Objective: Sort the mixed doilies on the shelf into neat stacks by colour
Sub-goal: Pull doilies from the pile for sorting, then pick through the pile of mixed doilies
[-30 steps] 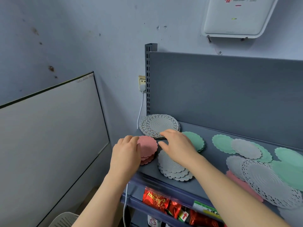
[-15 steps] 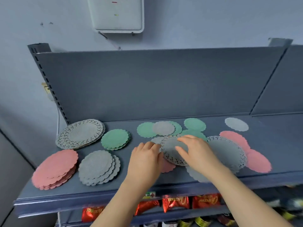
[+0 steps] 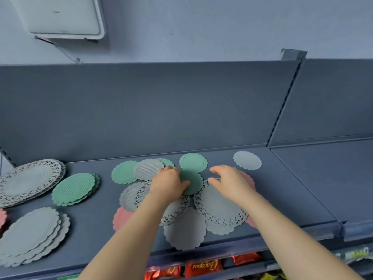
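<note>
Dark blue-grey metal shelf (image 3: pixel 96 225) w/ a tall back panel (image 3: pixel 161 110) in the same colour. Pale blue wall behind, white plastic wall box (image 3: pixel 60 17) top left.

Sorted stacks sit at the shelf's left end:
- stack of large grey lace-edged paper doilies (image 3: pixel 30 182) at the back
- stack of green scalloped doilies (image 3: pixel 74 188) just right of it
- stack of plain grey scalloped doilies (image 3: pixel 30 235) at the front
- sliver of a pink stack (image 3: pixel 2 217), cut off by the frame edge

Mixed pile lies in the ctr, rounds overlapping. Left hand (image 3: pixel 168 183) rests palm-down on it, fingers bent, thumb lying on a loose green scalloped doily (image 3: pixel 193 183). Can't tell if it pinches that one or only presses.

Right hand (image 3: pixel 228 182) is just beside, not touching the left. Its fingers are loosely curved, thumb spread, holding nothing. It's over a big grey lace doily (image 3: pixel 220 207) and a pink scalloped doily (image 3: pixel 249 179); contact unclear.

Rest of the pile:
- back green doily (image 3: pixel 193 161) behind the hands
- left green doily (image 3: pixel 123 172), partly covered by a ribbed grey doily (image 3: pixel 148 169)
- second lace doily (image 3: pixel 177 209) under the left forearm
- plain grey doily (image 3: pixel 185 229) near the front lip
- front pink doily (image 3: pixel 121 218) left of that forearm

Lone small grey doily (image 3: pixel 247 160) lies apart, back right. Red snack packets (image 3: pixel 201 266) show on the shelf below.
</note>
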### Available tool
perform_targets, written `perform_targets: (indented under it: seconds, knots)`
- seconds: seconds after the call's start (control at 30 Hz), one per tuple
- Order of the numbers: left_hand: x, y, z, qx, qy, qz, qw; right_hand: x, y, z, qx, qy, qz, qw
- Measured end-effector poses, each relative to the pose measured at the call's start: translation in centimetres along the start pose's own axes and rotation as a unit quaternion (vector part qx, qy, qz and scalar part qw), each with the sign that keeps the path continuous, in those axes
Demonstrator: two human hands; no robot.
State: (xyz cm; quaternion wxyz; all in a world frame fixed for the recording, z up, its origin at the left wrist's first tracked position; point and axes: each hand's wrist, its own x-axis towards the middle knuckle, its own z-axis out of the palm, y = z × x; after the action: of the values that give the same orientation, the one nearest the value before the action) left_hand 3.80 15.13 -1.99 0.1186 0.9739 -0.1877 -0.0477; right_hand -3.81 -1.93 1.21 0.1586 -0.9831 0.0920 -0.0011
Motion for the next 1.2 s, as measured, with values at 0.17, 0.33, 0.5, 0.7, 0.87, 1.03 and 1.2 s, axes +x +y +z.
perform_targets:
  seconds: [0.17,0.33,0.5,0.7,0.87,1.03,1.2]
  knots:
    - [2.8,0.2,-0.5,-0.005,-0.074,-0.031,0.997,5.6,1.1,1.1,0.045,-0.027,-0.028,0.998]
    - [3.7,0.2,-0.8,-0.07,-0.098,-0.086,0.989,10.0,1.6,2.5,0.066,-0.059,-0.032,0.996]
    - [2.6,0.2,-0.6,-0.12,-0.032,-0.089,0.988,12.5,1.3,3.1,0.084,-0.081,-0.028,0.993]
    - [1.3,0.4,0.2,-0.172,0.044,-0.046,0.983,13.2,1.1,2.8,0.115,-0.08,-0.005,0.99]
    - [0.5,0.7,0.1,-0.211,0.099,-0.058,0.971,12.2,2.0,1.9,0.183,-0.009,-0.038,0.982]
    - [-1.4,0.5,-0.9,-0.259,0.188,-0.092,0.943,10.3,1.5,-0.1,0.212,0.054,-0.098,0.971]
    - [-5.5,-1.9,-2.7,-0.297,0.253,-0.149,0.908,8.1,-2.2,-0.4,0.263,0.072,-0.138,0.952]
